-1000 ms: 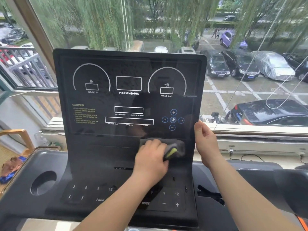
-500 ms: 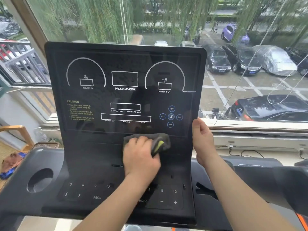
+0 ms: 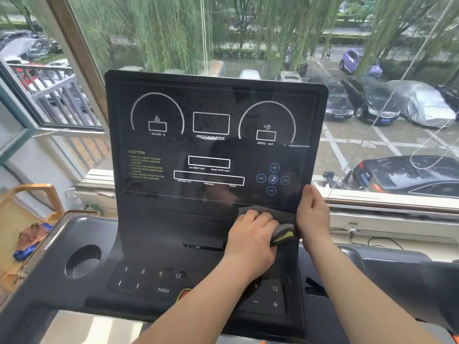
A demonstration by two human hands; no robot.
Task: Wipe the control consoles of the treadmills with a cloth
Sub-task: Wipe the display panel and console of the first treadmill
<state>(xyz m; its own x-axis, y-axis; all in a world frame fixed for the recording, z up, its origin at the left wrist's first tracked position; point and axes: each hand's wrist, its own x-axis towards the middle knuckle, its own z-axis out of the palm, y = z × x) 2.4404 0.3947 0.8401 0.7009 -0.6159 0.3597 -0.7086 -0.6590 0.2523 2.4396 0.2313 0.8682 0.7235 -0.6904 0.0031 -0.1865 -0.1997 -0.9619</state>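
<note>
- The cloth [image 3: 283, 228] is grey with a yellow edge. It lies on the console [image 3: 173, 219], low on the right side, just under the screen. Its long side runs left to right.
- The left hand [image 3: 250, 234] presses on the cloth, with its fingers curled over it and holding it.
- The right hand [image 3: 313, 214] is just beside the cloth. It grips the console's right edge, thumb in front and fingers wrapped behind.
- There is one console, a tall black board. It stands up, leans back a little and faces the person.
- It says "INCLINE %", "PROGAM/MODE", "SPEED km/h", "CAUTION" in yellow, "HEART RATE (bpm)", "STEPS" and "PROG".
- At the bottom left I read 3, 6, 9, 12. At the bottom right I read 9, 12 and a plus sign.
- It has two round dials and five small round buttons [image 3: 273, 179].
- One cup hole [image 3: 83, 260] sits to the left.
- Behind is a window [image 3: 248, 33] with parked cars outside. One has a grey cover [image 3: 422, 105].
- A wooden chair [image 3: 32, 192] stands at the far left.
</note>
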